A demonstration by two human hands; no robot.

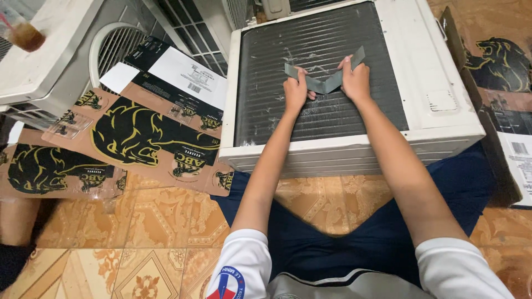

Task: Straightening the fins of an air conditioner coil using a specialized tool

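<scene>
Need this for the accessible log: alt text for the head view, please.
Seen from above, a seated person's left hand and right hand hold the two ends of a bent grey strip over the dark finned coil of a white air-conditioner unit lying on a patterned tile floor. Flattened printed cardboard boxes lie to the left.

Upper centre of the frame: left hand (295, 91) and right hand (355, 81) gripping opposite ends of a thin grey strip bent into a shallow V (324, 84), held just above the dark finned coil (277, 66) of a white air-conditioner unit lying flat (426, 72). At left, flattened brown cardboard boxes with black-and-gold animal prints (138, 133) spread over patterned orange floor tiles (166, 232). Far upper left, a plastic cup of brown drink (25, 34).
</scene>
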